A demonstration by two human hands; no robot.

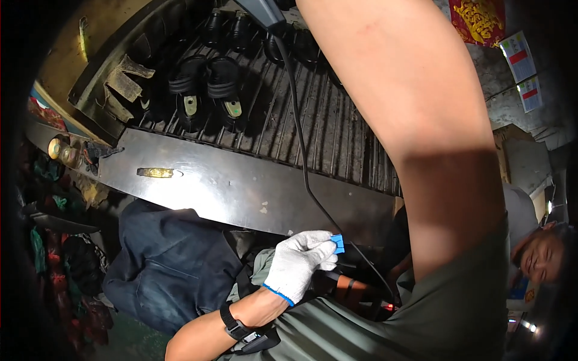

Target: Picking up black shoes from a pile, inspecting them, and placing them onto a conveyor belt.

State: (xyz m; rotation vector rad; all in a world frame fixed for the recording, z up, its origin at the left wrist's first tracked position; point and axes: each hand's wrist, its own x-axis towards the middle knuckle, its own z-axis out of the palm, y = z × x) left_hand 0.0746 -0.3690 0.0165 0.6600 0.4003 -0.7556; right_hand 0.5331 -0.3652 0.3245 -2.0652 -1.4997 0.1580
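Observation:
My left hand (301, 262), in a white knit glove with a blue cuff edge, is pinched on a small flat blue piece (338, 243) with slits in it. The exact kind of this piece does not show. It is held in front of my green shirt, just below the metal ledge (289, 186). A thin black cable (302, 144) runs down close behind the blue piece. My bare right arm (415, 102) stretches up across the view, and its hand lies outside the picture. At the top edge hangs a black device (262, 11) from which the cable comes.
Behind the ledge, black sandals (226, 96) stand on a roller conveyor (283, 114). A small yellowish object (158, 172) lies on the ledge. Dark blue cloth (162, 265) hangs below it at the left. Another person (539, 253) is at the far right.

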